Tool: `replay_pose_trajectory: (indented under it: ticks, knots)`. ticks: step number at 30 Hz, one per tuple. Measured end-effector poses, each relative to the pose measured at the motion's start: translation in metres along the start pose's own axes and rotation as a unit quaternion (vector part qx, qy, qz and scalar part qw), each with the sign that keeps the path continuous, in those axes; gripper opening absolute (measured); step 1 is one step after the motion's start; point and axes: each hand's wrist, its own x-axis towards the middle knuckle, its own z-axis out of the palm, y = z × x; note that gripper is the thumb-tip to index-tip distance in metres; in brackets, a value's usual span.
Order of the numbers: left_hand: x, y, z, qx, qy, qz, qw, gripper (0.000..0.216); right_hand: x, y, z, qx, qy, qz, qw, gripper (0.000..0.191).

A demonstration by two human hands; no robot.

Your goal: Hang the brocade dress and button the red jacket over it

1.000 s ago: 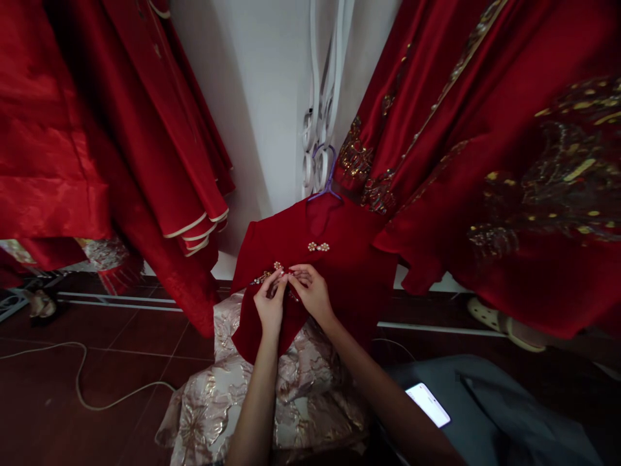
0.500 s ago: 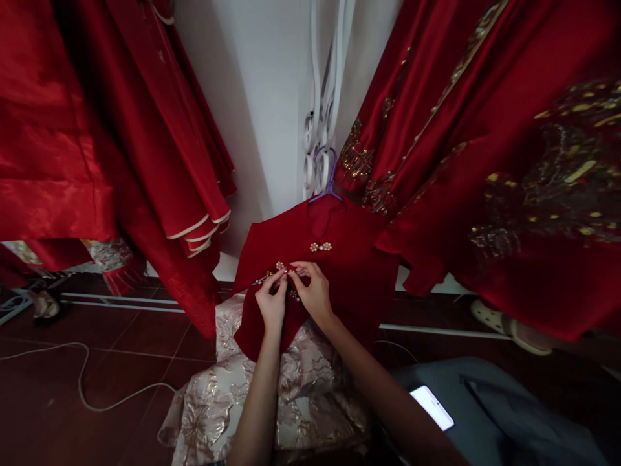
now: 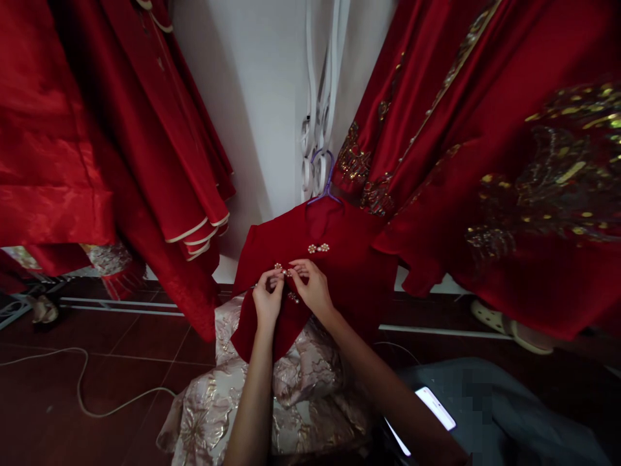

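Note:
A dark red garment [image 3: 359,272] hangs on a purple hanger [image 3: 328,188] in front of me, its lower part spread toward my lap. My left hand [image 3: 268,299] and my right hand [image 3: 313,288] meet over its front, fingertips pinched on a beaded clasp [image 3: 285,272] with pearl-like pieces. The fingers partly cover this clasp. Higher on the garment sits a flower-shaped beaded clasp [image 3: 319,248]. Another beaded ornament [image 3: 293,298] shows just below my hands.
Pale floral brocade fabric [image 3: 208,414] lies beneath the garment. Red gowns [image 3: 160,129] hang at left, and sequinned red gowns [image 3: 466,129] at right. A lit phone [image 3: 436,408] rests on a grey surface [image 3: 490,382]. A white cable [image 3: 82,388] crosses the tiled floor.
My left fingers have shifted slightly on the clasp, showing more of its pearl-like pieces. The right hand stays almost still. A second bright strip now shows beside my right forearm.

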Motion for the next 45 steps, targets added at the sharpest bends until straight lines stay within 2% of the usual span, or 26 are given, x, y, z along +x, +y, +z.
replay_pose_trajectory:
  ticks: [2,4,8,10,14,20,24,28,30,33,35,37,39,41,45]
  knots:
    - [-0.01,0.001,0.0,0.002,0.011,-0.011,1.0,0.027,-0.003,0.002,-0.014,0.042,-0.056,0.041,0.997,0.02]
    - [-0.026,0.004,-0.002,0.069,-0.009,0.004,0.998,0.022,-0.011,0.005,-0.033,0.059,-0.1,0.077,0.99,0.02]
    - [-0.056,0.013,-0.006,0.258,-0.121,0.075,0.956,0.024,-0.041,0.01,-0.07,-0.002,-0.097,0.1,0.99,0.02]
    - [-0.062,0.015,-0.008,0.308,-0.148,0.093,0.935,0.026,-0.057,0.011,-0.08,-0.04,-0.1,0.105,0.989,0.021]
    - [-0.061,0.011,-0.01,0.332,-0.148,0.096,0.927,0.021,-0.078,0.012,-0.078,-0.085,-0.135,0.099,0.982,0.024]
    - [-0.066,0.005,-0.016,0.259,-0.098,0.072,0.958,0.016,-0.086,0.018,-0.062,-0.121,-0.119,0.105,0.98,0.019]
    - [-0.067,0.005,-0.018,0.254,-0.082,0.056,0.962,0.016,-0.083,0.013,-0.069,-0.025,-0.107,0.156,0.982,0.021]
    - [-0.064,0.003,-0.015,0.266,-0.097,0.065,0.957,0.013,-0.065,-0.008,-0.077,0.122,-0.08,0.202,0.968,0.029]
    - [-0.063,0.001,-0.014,0.269,-0.105,0.069,0.955,0.012,-0.055,-0.019,-0.071,0.159,-0.043,0.197,0.966,0.029]
    - [-0.062,-0.002,-0.015,0.261,-0.082,0.046,0.961,0.013,-0.051,-0.021,-0.042,0.174,-0.013,0.175,0.969,0.027]
    - [-0.062,-0.003,-0.016,0.252,-0.068,0.018,0.965,0.014,-0.059,-0.009,-0.017,0.173,0.007,0.165,0.971,0.025]
    - [-0.061,-0.005,-0.017,0.248,-0.061,-0.005,0.967,0.015,-0.071,0.008,0.007,0.156,0.072,0.162,0.972,0.022]
    - [-0.061,-0.006,-0.018,0.243,-0.057,-0.016,0.968,0.015,-0.083,0.022,0.022,0.129,0.103,0.145,0.976,0.021]
    - [-0.061,-0.007,-0.018,0.227,-0.052,-0.022,0.972,0.016,-0.09,0.031,0.028,0.118,0.109,0.13,0.978,0.02]
    - [-0.06,-0.009,-0.021,0.168,-0.043,-0.039,0.984,0.021,-0.092,0.032,0.024,0.14,0.099,0.124,0.977,0.022]
